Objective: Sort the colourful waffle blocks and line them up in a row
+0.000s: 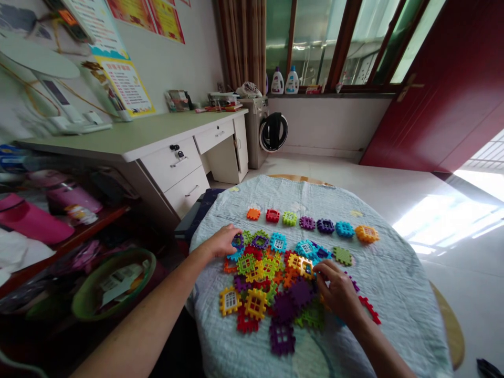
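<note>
Interlocking plastic building blocks [255, 270] in many colours lie in a loose pile on a cloth-covered round table. At the pile's upper left edge, my left hand [221, 241] has its fingers closed at a dark purple block [237, 241]. My right hand [339, 287] is over the pile's right side, with thumb and fingertips pinching the edge of a yellow-orange window block [306, 267]. Beyond the pile runs a row of separate blocks, from an orange block [253, 214] through a purple block [307, 223] to a yellow-orange block [367, 233]. A green block [342, 255] sits near my right hand.
The light blue tablecloth [397, 299] drapes over the table. A desk [165, 131] with drawers stands at the left, near a washing machine [255, 131] with its door open. A green basket [84, 302] and a pink bottle [33, 220] are at lower left.
</note>
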Action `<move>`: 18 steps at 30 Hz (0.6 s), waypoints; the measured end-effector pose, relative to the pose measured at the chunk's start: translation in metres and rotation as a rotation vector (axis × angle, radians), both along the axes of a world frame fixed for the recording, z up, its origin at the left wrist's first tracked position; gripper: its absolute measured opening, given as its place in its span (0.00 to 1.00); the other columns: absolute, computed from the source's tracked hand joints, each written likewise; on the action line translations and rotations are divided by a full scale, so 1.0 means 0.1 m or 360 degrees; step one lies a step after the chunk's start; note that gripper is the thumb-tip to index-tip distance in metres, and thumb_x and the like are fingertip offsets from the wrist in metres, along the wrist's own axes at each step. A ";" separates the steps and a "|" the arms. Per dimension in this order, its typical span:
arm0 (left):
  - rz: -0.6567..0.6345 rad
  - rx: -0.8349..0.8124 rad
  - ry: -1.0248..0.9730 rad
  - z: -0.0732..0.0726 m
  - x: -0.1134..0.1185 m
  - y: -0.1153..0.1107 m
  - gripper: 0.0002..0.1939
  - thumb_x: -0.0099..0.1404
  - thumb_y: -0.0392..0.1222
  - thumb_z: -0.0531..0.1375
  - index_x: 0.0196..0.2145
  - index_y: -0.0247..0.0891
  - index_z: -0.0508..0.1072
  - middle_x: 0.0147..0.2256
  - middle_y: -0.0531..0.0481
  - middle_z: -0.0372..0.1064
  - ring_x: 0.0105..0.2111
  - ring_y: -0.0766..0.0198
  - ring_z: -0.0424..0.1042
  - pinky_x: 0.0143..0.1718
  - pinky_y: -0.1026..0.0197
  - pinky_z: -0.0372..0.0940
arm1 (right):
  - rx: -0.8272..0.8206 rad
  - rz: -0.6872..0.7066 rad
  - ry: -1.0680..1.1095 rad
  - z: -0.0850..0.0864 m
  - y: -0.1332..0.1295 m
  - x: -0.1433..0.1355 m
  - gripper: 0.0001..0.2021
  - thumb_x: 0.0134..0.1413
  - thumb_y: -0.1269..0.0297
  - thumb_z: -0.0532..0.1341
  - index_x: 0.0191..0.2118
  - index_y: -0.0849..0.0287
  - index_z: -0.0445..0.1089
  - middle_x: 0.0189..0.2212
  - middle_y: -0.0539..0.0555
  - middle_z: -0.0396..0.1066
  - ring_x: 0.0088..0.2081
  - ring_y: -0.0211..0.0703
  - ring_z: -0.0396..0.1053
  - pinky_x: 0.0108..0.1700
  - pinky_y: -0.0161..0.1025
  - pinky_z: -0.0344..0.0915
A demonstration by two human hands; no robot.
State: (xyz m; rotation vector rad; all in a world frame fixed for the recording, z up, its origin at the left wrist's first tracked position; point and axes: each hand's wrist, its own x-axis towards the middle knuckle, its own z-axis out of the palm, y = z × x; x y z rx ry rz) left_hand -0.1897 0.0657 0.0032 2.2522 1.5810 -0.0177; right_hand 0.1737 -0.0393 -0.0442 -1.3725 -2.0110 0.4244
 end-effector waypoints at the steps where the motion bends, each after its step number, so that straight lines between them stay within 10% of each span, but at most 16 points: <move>1: -0.0015 0.0033 0.0011 0.04 0.03 0.02 0.29 0.48 0.35 0.61 0.51 0.36 0.70 0.46 0.43 0.66 0.48 0.53 0.68 0.53 0.57 0.63 | 0.0002 0.0000 -0.0001 0.00 0.00 0.00 0.09 0.61 0.68 0.53 0.36 0.57 0.71 0.33 0.53 0.70 0.32 0.40 0.69 0.37 0.37 0.65; 18: -0.0589 -0.0113 0.0220 0.04 0.71 0.43 0.24 0.44 0.33 0.62 0.42 0.41 0.74 0.44 0.48 0.69 0.47 0.51 0.67 0.50 0.55 0.63 | 0.0029 -0.0003 0.0021 0.04 0.01 0.00 0.09 0.61 0.68 0.53 0.35 0.56 0.70 0.32 0.53 0.70 0.32 0.40 0.70 0.36 0.36 0.65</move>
